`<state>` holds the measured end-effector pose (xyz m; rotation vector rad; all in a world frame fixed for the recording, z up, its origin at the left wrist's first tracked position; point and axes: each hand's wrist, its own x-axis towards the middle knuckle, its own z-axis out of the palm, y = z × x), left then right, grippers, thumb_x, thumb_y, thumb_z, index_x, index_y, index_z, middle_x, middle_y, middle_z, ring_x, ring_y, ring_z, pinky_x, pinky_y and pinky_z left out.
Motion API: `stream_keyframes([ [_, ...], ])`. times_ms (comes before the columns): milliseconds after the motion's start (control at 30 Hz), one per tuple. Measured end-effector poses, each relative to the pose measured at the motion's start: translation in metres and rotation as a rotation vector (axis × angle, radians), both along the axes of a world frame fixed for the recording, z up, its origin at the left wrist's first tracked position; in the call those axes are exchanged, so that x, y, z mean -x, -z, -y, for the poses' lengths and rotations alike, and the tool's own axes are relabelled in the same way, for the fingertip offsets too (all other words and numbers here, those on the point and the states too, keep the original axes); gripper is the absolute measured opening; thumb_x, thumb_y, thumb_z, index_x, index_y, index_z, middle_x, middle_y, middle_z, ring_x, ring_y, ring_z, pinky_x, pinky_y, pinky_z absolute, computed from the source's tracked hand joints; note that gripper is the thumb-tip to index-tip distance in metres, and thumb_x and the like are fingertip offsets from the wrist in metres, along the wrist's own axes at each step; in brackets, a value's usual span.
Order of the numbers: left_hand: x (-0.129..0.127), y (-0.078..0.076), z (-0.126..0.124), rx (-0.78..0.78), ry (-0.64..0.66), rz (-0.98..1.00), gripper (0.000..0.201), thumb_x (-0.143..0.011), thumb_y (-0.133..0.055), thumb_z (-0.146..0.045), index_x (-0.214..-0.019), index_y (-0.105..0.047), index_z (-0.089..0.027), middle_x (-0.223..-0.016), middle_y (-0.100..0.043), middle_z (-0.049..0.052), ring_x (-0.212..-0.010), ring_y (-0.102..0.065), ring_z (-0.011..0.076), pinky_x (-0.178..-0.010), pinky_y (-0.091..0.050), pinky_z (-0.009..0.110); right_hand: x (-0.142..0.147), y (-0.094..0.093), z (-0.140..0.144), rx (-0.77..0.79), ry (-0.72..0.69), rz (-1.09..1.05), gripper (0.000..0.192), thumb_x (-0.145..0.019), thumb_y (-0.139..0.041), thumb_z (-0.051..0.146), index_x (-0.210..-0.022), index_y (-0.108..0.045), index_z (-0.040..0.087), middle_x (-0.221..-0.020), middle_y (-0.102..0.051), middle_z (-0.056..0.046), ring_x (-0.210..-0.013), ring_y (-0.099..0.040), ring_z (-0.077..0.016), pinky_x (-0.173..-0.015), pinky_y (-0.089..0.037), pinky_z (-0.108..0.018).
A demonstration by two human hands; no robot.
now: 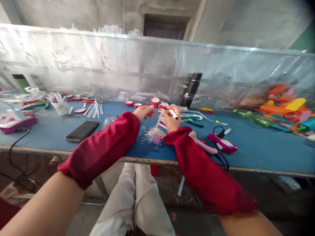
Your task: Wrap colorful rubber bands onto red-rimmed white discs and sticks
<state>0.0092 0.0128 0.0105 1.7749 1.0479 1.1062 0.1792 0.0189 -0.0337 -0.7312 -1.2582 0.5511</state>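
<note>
Both of my arms wear red sleeve covers and reach over a blue table (258, 154). My right hand (171, 119) grips a white stick (173, 114) with a dark tip, held above a small heap of pastel elastic bands (155, 135). A thin pale stick (159, 120) slants from between my hands down toward the heap. My left hand (144, 112) hovers just left of it, fingers pinched together near that stick's top; whether it holds anything is unclear.
A black phone (82, 130) lies at the left. A cup of white sticks (60, 105), loose white sticks (94, 109), red tape rolls (155, 102), a black bottle (192, 89), green pliers (193, 119), a purple device with cable (222, 143) and bright toys (285, 106) surround. A perforated metal screen (123, 65) backs the table.
</note>
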Motion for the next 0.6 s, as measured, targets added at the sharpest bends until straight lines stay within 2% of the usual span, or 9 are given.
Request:
stream_keyframes([
  [133, 0.021, -0.046, -0.001, 0.004, -0.137, 0.252, 0.050, -0.092, -0.045, -0.060, -0.091, -0.066, -0.015, -0.081, -0.068, 0.007, -0.070, -0.064, 0.0130, -0.055, -0.044, 0.021, -0.001, 0.003, -0.002, -0.043, 0.011, 0.023, 0.025, -0.074, -0.066, 0.026, -0.094, -0.051, 0.025, -0.071, -0.056, 0.006, -0.061, -0.052, -0.0117, -0.060, -0.043, -0.026],
  [200, 0.034, -0.062, 0.003, -0.024, -0.152, 0.261, 0.046, -0.092, -0.047, -0.057, -0.091, -0.066, -0.015, -0.078, -0.067, 0.006, -0.068, -0.063, 0.0119, -0.055, -0.044, 0.020, -0.001, 0.004, -0.003, -0.066, 0.012, 0.039, 0.025, -0.074, -0.066, 0.025, -0.094, -0.051, 0.025, -0.071, -0.057, 0.005, -0.062, -0.053, -0.0122, -0.061, -0.044, -0.027],
  [267, 0.047, -0.067, 0.013, -0.060, -0.144, 0.159, 0.040, -0.092, -0.051, -0.052, -0.088, -0.066, -0.015, -0.076, -0.066, 0.005, -0.065, -0.061, 0.0106, -0.055, -0.042, 0.020, -0.001, 0.005, -0.004, -0.082, 0.010, 0.049, 0.025, -0.075, -0.066, 0.026, -0.095, -0.051, 0.025, -0.072, -0.058, 0.005, -0.062, -0.053, -0.0125, -0.062, -0.045, -0.028],
  [333, 0.061, -0.061, 0.030, -0.088, -0.090, -0.060, 0.034, -0.090, -0.057, -0.047, -0.081, -0.065, -0.015, -0.073, -0.065, 0.004, -0.063, -0.058, 0.0098, -0.057, -0.042, 0.020, -0.002, 0.005, -0.005, -0.090, 0.015, 0.052, 0.025, -0.074, -0.066, 0.026, -0.094, -0.051, 0.025, -0.071, -0.058, 0.005, -0.062, -0.054, -0.0125, -0.063, -0.046, -0.028],
  [433, 0.081, -0.040, 0.062, -0.100, 0.061, -0.425, 0.037, -0.089, -0.056, -0.045, -0.069, -0.063, -0.015, -0.067, -0.063, 0.003, -0.063, -0.057, 0.0108, -0.062, -0.043, 0.023, -0.001, 0.005, -0.005, -0.087, 0.028, 0.051, 0.025, -0.074, -0.066, 0.025, -0.094, -0.051, 0.025, -0.071, -0.058, 0.005, -0.062, -0.054, -0.0124, -0.063, -0.046, -0.028],
  [533, 0.100, -0.011, 0.097, -0.135, 0.165, -0.748, 0.040, -0.091, -0.049, -0.050, -0.076, -0.066, -0.016, -0.073, -0.065, 0.003, -0.069, -0.058, 0.0137, -0.066, -0.042, 0.025, -0.001, 0.006, -0.005, -0.098, 0.027, 0.061, 0.024, -0.075, -0.065, 0.026, -0.095, -0.051, 0.025, -0.072, -0.058, 0.005, -0.062, -0.054, -0.0123, -0.062, -0.046, -0.028],
  [600, 0.110, 0.009, 0.118, -0.237, 0.132, -0.918, 0.041, -0.095, -0.044, -0.049, -0.084, -0.067, -0.018, -0.084, -0.066, 0.004, -0.076, -0.059, 0.0157, -0.071, -0.042, 0.027, 0.000, 0.007, -0.007, -0.108, 0.032, 0.076, 0.023, -0.076, -0.064, 0.025, -0.095, -0.051, 0.026, -0.072, -0.057, 0.005, -0.062, -0.054, -0.0122, -0.061, -0.046, -0.028],
])
